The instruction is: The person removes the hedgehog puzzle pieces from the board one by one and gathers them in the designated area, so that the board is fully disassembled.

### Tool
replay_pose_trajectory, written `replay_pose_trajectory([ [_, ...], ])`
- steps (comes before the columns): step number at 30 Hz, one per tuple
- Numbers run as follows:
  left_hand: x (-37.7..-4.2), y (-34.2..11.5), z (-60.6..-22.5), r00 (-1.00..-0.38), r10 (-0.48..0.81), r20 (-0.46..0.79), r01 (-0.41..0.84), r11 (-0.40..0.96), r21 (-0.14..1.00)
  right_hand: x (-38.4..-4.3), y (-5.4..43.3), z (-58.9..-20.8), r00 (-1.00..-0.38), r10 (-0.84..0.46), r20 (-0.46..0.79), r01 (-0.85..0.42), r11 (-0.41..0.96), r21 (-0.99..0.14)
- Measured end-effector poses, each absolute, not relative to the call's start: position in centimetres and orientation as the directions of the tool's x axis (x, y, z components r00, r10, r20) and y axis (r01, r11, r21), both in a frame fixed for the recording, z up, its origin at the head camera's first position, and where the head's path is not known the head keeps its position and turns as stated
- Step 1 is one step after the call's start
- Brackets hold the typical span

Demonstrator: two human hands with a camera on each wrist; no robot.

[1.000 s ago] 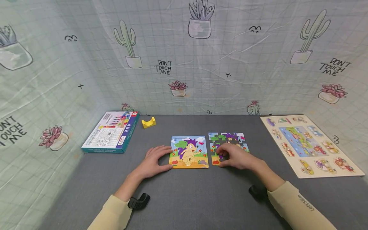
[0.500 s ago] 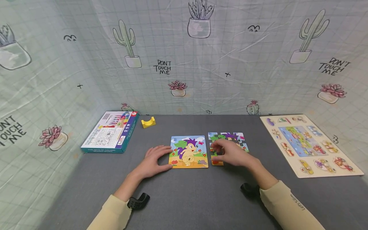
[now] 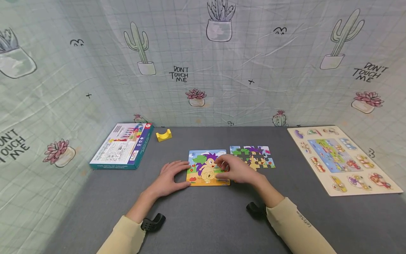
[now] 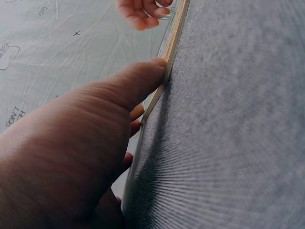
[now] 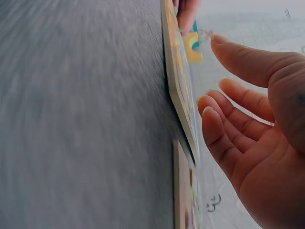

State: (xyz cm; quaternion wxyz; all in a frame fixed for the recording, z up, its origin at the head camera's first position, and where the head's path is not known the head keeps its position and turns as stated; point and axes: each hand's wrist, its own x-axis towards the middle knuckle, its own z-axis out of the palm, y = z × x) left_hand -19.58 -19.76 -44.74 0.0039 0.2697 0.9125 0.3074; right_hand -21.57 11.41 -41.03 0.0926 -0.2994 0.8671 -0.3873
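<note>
A square picture board of a purple-haired hedgehog [image 3: 207, 170] lies flat at the middle of the table. My left hand [image 3: 169, 179] rests at its left side, fingertips at the edge and thumb at the near corner; the left wrist view shows the thumb [image 4: 143, 78] against the board's edge. Over the board's right part hovers my right hand [image 3: 238, 170], hiding some of the picture. Its thumb and fingers stand apart with nothing between them in the right wrist view. Just right of the board lie several jigsaw pieces [image 3: 253, 162] of a similar hedgehog, partly covered by the hand.
A box with a teal side [image 3: 122, 146] lies at the back left, beside a yellow curved block [image 3: 164, 135]. At the right is a wooden puzzle board [image 3: 323, 180] with vehicle pictures. A printed cloth [image 3: 234, 70] hangs behind the grey table [image 3: 203, 222].
My right hand has moved left, from the jigsaw pieces to above the hedgehog board. More of the pieces at the right now show. The left hand has stayed in place.
</note>
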Motion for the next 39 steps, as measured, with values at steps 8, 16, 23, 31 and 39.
replay_pose_trajectory([
  [8,-19.6,-19.8,-44.8,-0.849,0.499,0.175,0.503,0.659,0.559,-21.5,9.5,-41.2,-0.801,-0.598,0.034,-0.436,0.542,-0.719],
  [16,-19.6,-19.7,-44.7,-0.846,0.496,0.194,0.513,0.659,0.551,-21.4,9.3,-41.5,-0.796,-0.605,0.023,-0.46,0.58,-0.672],
  [23,-19.5,-19.6,-44.7,-0.851,0.495,0.174,0.501,0.666,0.553,-21.1,9.0,-41.9,-0.798,-0.602,0.023,-0.476,0.606,-0.638],
  [31,-19.5,-19.6,-44.8,-0.85,0.497,0.172,0.5,0.66,0.561,-20.8,8.7,-42.0,-0.817,-0.576,0.028,-0.466,0.632,-0.619],
  [39,-19.5,-19.6,-44.8,-0.85,0.496,0.179,0.502,0.659,0.56,-20.4,8.3,-42.0,-0.835,-0.551,0.014,-0.452,0.671,-0.588],
])
